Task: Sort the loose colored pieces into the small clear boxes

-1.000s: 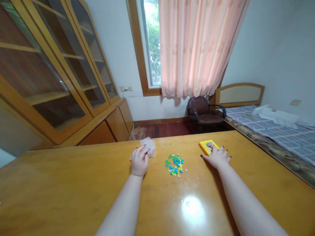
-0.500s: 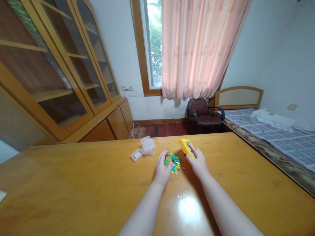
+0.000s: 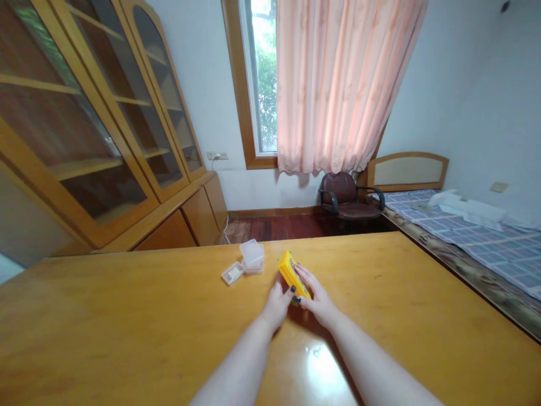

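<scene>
A yellow box (image 3: 288, 272) with a printed face is tilted over the middle of the wooden table (image 3: 169, 316). My right hand (image 3: 318, 296) grips its right side, fingers on the printed face and thumb near the lower end. My left hand (image 3: 276, 304) is closed at the box's lower left, thumb against its edge; its other fingers are hidden behind the box. The box and hands cover nearly all of the small coloured pieces, with a few green bits showing around them.
Clear plastic boxes (image 3: 252, 256) stand left of my hands, beside a small shallow clear case (image 3: 233, 273). Beyond the table's far edge are a brown armchair (image 3: 344, 197) and a bed (image 3: 456, 225). A glass-fronted cabinet (image 3: 127, 129) rises at the left.
The yellow box has moved left in my right hand, from beside the coloured pieces to over them. My left hand has come against it, and the pieces are now mostly hidden.
</scene>
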Demonstrator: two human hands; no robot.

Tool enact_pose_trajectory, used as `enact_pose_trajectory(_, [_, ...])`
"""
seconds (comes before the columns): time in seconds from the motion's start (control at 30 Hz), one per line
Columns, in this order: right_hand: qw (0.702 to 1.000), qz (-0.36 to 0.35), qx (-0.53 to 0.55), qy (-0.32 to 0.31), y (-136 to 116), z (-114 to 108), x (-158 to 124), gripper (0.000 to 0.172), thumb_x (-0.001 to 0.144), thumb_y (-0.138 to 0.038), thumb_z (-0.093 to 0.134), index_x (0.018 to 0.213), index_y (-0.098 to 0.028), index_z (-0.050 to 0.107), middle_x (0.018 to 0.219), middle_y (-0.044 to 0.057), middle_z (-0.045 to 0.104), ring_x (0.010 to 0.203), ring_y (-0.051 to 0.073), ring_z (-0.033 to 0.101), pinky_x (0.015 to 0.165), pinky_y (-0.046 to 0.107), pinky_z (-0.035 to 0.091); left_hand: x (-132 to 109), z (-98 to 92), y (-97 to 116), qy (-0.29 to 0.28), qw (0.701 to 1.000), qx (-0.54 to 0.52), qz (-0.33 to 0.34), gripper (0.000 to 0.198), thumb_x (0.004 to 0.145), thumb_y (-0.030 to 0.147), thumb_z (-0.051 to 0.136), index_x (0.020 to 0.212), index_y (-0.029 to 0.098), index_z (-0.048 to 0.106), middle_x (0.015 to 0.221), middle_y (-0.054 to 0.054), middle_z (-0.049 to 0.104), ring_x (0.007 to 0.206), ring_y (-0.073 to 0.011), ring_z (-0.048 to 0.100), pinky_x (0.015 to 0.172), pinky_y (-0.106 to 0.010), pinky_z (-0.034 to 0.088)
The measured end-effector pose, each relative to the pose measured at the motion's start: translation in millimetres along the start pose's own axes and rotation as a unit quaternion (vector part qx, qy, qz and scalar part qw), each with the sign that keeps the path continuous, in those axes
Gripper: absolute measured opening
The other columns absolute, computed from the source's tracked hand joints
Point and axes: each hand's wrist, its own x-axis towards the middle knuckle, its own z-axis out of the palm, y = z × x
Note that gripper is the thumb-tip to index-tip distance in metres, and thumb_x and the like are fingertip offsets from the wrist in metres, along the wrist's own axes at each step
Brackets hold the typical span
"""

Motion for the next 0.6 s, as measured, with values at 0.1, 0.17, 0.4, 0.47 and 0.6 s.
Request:
enact_pose_trajectory(0.1, [0.999, -0.001, 0.034, 0.021, 1, 0, 1, 0.065, 0.074, -0.052, 0.058, 0.132, -0.029, 0.040, 0.140, 0.007, 0.036, 0.130, 0.028, 0.029, 0.106, 0.049, 0.023, 4, -7.8, 1, -0.006, 0.999, -0.023, -0.023, 0.060, 0.076, 0.043, 0.059, 0.127, 0.020, 0.039, 0.133, -0.012, 0.045, 0.122, -0.0252, 0.042, 0.103, -0.041, 0.034])
enact_pose_trajectory(0.17, [0.997, 0.004, 0.058, 0.042, 2, -2, 2, 0.063, 0.074, -0.050, 0.058, 0.130, -0.028, 0.042, 0.139, 0.007, 0.038, 0.129, 0.027, 0.031, 0.106, 0.048, 0.023, 7, -12.5, 3, -0.011, 0.999, -0.025, -0.039, 0.054, 0.076, 0.042, 0.059, 0.122, 0.018, 0.044, 0.129, -0.012, 0.049, 0.119, -0.0248, 0.046, 0.101, -0.041, 0.036])
enact_pose_trajectory(0.4, [0.986, 0.035, 0.130, 0.102, 1, -4, 1, 0.060, 0.075, -0.047, 0.059, 0.128, -0.024, 0.045, 0.137, 0.008, 0.041, 0.127, 0.026, 0.036, 0.104, 0.046, 0.029, 13, -22.2, 5, 0.041, 0.997, 0.052, -0.030, 0.038, 0.076, 0.032, 0.057, 0.109, 0.018, 0.048, 0.113, -0.010, 0.061, 0.106, -0.0196, 0.056, 0.094, -0.037, 0.043])
enact_pose_trajectory(0.47, [0.985, 0.028, 0.131, 0.110, 0, -3, 0, 0.057, 0.075, -0.045, 0.059, 0.126, -0.023, 0.047, 0.135, 0.008, 0.044, 0.125, 0.026, 0.038, 0.104, 0.046, 0.029, 15, -26.1, 1, 0.060, 0.996, 0.060, -0.016, 0.034, 0.076, 0.028, 0.055, 0.108, 0.017, 0.047, 0.111, -0.010, 0.061, 0.105, -0.0186, 0.057, 0.094, -0.037, 0.043])
enact_pose_trajectory(0.6, [0.980, 0.049, 0.110, 0.156, -1, -3, 1, 0.042, 0.080, -0.041, 0.054, 0.118, -0.022, 0.055, 0.123, 0.008, 0.056, 0.116, 0.026, 0.049, 0.100, 0.046, 0.034, 16, -34.9, -9, 0.129, 0.982, 0.140, 0.020, 0.032, 0.079, 0.025, 0.050, 0.109, 0.017, 0.046, 0.109, -0.009, 0.062, 0.104, -0.0180, 0.057, 0.091, -0.036, 0.045])
